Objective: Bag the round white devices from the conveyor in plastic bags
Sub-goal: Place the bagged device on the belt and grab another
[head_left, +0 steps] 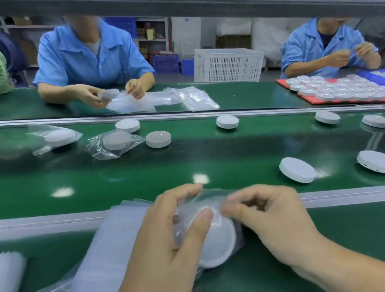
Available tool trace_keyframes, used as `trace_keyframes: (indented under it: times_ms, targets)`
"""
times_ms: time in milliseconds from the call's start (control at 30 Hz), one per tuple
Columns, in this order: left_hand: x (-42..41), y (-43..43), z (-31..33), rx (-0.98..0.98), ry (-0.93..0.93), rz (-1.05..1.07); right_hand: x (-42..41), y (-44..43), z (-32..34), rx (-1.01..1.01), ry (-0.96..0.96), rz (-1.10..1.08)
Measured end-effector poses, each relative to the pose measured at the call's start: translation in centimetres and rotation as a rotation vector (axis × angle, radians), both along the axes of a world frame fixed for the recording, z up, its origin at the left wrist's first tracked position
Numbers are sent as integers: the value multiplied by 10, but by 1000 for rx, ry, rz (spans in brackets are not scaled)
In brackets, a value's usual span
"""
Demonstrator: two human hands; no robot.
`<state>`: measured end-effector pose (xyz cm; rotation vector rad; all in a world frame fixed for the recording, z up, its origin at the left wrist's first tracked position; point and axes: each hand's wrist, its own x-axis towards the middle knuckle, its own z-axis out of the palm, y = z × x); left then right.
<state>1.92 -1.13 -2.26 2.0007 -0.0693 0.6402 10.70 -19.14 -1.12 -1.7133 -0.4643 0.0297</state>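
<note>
Both hands hold one clear bag (197,202) with a white disc (220,241) inside: left hand (163,251) fingers gripping the disc through the bag, right hand (273,219) fingers pinching the bag's top edge.

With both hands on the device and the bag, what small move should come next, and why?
Probably press the bag mouth shut. The white device already seems to sit inside the clear plastic, held by the left hand, and the right hand pinches the bag's top edge.
</note>
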Motion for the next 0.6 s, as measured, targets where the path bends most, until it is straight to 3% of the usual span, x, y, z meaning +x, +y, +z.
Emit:
trace_keyframes:
  times_ms: [133, 233, 300, 367, 500, 600]
  targets:
    - [3, 19, 0, 434, 104, 75, 80, -2, 25, -28, -124, -254]
    - [5, 29, 0, 690, 290, 47, 148, 3, 41, -272, -310, -401]
    - [6, 29, -4, 745, 289, 3, 189, 3, 45, -627, -336, -438]
    - [6, 25, -3, 745, 280, -38, 216, 5, 43, -954, -241, -437]
    - [2, 25, -7, 752, 200, -19, 215, 19, 35, -1072, -114, -171]
    - [1, 25, -8, 729, 158, -14, 211, 16, 27, -1134, -122, -156]
